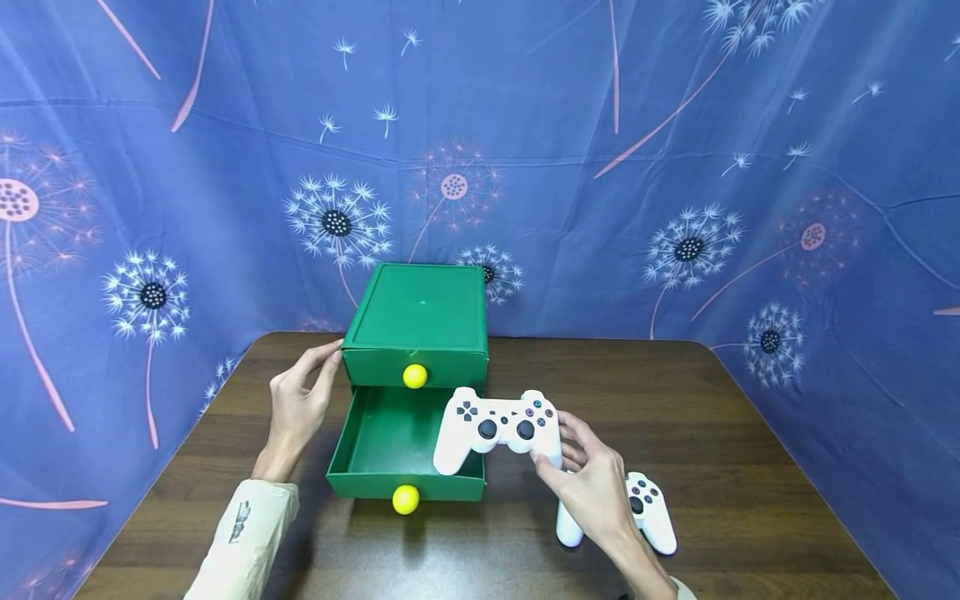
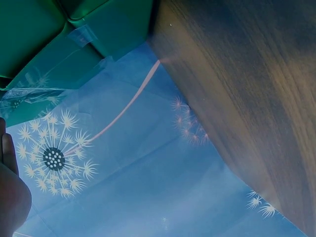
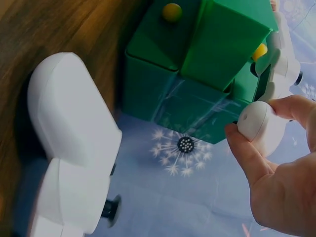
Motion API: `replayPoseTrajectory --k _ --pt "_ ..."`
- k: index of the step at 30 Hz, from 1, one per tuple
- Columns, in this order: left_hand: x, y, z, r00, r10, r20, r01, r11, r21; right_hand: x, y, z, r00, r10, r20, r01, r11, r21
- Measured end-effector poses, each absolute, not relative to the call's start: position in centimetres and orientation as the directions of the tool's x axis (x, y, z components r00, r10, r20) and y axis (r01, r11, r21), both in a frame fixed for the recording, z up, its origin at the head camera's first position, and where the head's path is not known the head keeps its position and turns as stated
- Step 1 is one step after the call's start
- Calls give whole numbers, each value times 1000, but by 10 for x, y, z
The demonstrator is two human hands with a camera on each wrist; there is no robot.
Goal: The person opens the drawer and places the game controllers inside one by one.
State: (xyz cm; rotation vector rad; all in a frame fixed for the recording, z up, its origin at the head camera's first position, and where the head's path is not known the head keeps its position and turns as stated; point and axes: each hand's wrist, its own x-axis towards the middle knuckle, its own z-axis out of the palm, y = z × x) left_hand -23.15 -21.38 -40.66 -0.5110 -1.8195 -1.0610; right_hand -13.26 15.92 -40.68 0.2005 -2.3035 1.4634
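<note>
A green two-drawer box [image 1: 420, 308] has its upper drawer closed and its lower drawer [image 1: 450, 487] pulled out, each with a yellow round knob. The fingertips of my left hand [image 1: 296, 408] touch the left side of the box near its upper front corner; only part of that hand shows in the left wrist view. My right hand [image 1: 588, 479] pinches one grip of a white game controller [image 1: 491, 408], held up over the right part of the open drawer. A second white game controller [image 3: 74, 113] lies on the table, partly hidden behind my right hand in the head view.
The dark wooden table [image 1: 720, 433] runs back to a blue dandelion-print cloth [image 1: 555, 242] hung behind it and along both sides. Clear tape [image 2: 81, 35] shows on the box in the left wrist view.
</note>
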Motion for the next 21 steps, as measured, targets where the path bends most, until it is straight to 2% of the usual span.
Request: replayPoseTrajectory --k 5,21 --pt "-230 -213 -406 -483 -101 870 706 541 456 -133 153 -407 -912 84 401 -330 429 -841" --pt "-231 -213 -405 -480 -92 873 717 533 450 -137 134 -403 -914 31 405 -325 540 -776"
